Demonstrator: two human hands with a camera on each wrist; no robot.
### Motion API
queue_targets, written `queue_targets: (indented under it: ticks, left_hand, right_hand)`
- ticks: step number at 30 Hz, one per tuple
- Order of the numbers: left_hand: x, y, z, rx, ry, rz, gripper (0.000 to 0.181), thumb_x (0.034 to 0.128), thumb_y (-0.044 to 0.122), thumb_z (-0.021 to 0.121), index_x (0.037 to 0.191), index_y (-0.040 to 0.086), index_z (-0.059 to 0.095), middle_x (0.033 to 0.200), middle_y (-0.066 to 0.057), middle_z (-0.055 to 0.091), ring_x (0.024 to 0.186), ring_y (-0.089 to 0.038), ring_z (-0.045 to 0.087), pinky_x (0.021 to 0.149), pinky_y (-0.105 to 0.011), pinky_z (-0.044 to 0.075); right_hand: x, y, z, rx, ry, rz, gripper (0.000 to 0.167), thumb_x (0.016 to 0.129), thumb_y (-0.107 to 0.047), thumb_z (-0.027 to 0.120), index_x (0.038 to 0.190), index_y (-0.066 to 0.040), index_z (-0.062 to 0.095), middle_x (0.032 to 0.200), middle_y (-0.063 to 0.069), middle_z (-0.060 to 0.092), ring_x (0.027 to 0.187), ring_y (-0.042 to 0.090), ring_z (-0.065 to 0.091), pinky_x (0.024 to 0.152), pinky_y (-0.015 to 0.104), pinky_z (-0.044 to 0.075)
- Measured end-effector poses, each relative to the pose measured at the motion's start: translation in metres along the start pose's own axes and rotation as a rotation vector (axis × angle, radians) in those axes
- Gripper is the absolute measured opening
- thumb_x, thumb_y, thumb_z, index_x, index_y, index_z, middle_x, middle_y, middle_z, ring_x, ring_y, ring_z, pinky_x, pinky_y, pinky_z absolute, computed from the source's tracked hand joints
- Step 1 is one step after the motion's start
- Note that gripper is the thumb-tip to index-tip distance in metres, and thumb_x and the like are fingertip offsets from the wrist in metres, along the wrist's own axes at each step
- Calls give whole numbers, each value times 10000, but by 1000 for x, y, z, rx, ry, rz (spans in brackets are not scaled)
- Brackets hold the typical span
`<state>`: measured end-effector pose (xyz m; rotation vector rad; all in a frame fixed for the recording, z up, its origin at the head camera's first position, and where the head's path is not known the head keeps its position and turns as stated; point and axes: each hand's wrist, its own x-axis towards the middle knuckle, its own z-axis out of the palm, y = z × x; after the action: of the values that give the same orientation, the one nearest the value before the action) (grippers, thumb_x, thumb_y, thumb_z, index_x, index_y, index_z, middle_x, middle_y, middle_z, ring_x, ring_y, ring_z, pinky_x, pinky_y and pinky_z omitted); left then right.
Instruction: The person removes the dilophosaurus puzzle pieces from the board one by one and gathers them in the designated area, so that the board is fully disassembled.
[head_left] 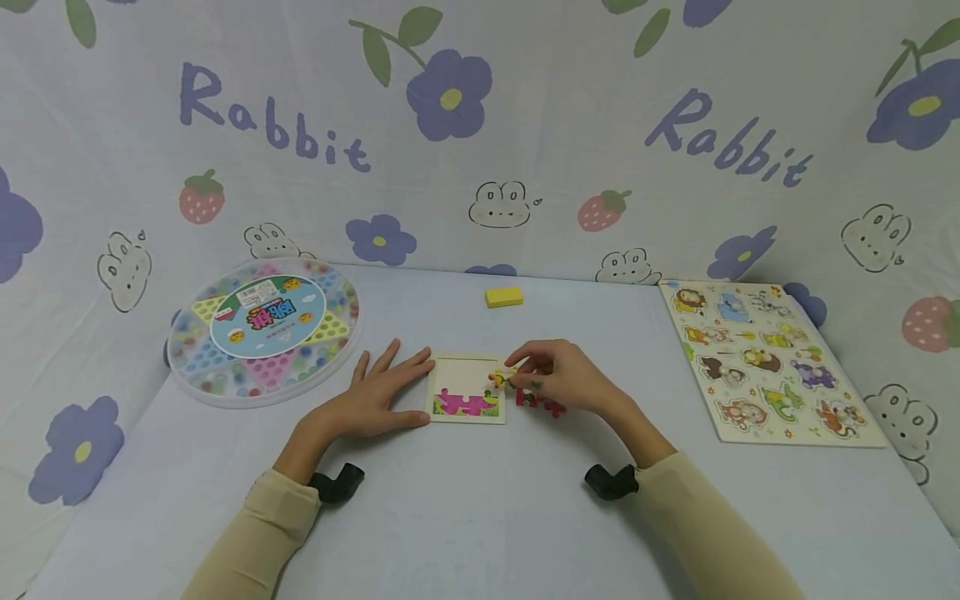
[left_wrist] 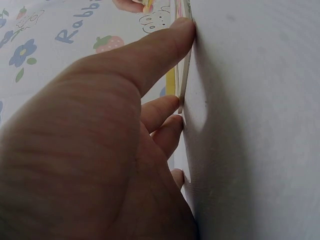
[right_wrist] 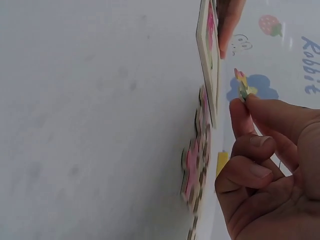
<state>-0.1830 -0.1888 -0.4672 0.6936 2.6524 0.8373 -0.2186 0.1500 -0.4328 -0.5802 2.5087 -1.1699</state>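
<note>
Puzzle frame (head_left: pixel 461 373) on table (head_left: pixel 450 517); L hand (head_left: pixel 375 400) at its left edge, fingers spread wide, thumb touching. R hand (head_left: pixel 561 375) pinches yellowish pc (head_left: pixel 498 380) btw thumb & index, raised nr frame's right side. Pink pcs (head_left: pixel 465 404) fill bottom strip; upper part bare, so prob. over half left. Loose red pcs (head_left: pixel 551 407) just right, unplaced.
</note>
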Motion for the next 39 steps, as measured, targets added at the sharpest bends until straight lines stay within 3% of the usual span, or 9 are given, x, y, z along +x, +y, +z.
queue_targets:
  ticks: [22,39]
  left_hand:
    - [0,-1,0,5,6,5,858,977,492,722,1684,215,320,1800,-2,186,1679,-401,-92,1276,-708,-170]
    - [0,0,0,0,6,3,852,977,489,723,1681,217,328,1801,1,185,1678,-402,-94,1276,-712,-164]
  right_hand:
    - [-59,52,-47,-34,92,70,165,983,-183,759,1127,-104,750,977,82,766,818,182,671,707,240,544]
    - [-71,61,-55,-20,33,102,176,979,-201,766,1125,-104,766,942,86,772,756,120,609,633,242,478]
